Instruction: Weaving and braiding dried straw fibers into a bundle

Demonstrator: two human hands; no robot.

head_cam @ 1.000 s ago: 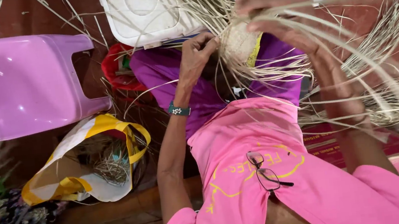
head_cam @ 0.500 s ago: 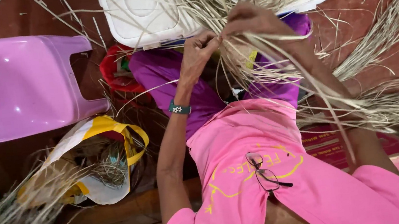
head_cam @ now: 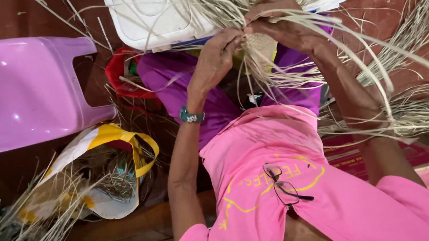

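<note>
A: What are the two hands doing here?

B: The left hand (head_cam: pixel 215 62) is closed, and its fingertips pinch some of the pale straw strands (head_cam: pixel 294 69) beside a small woven piece (head_cam: pixel 261 46). The right hand (head_cam: pixel 280 23) is also closed. It grips the woven piece from above, and many loose strands pass over and under its fingers. Both hands touch the work, and they almost touch each other.

A: Where is the work exactly?

B: It is held up in the air in front of the person, above the lap with the purple cloth (head_cam: pixel 178 82), and just below a white plastic lid (head_cam: pixel 155 15) that lies on the floor.

A: How do you think this material behaves?

B: I judge it as very light and dry. The strands are long and thin, they bend in wide curves and hang down freely, so they are flexible but a little springy. A sharp fold may crack them. The best place to hold is at the woven part, where the strands are tight together; the free ends would slip away.

A: And around the person?

B: On the left stands a pink plastic stool (head_cam: pixel 20 88), turned on its side. Near it there is a white and yellow bag (head_cam: pixel 118 162) with more straw inside. A bundle of straw (head_cam: pixel 426 109) lies at the right. Glasses (head_cam: pixel 285 185) hang on the pink shirt (head_cam: pixel 260 153).
</note>
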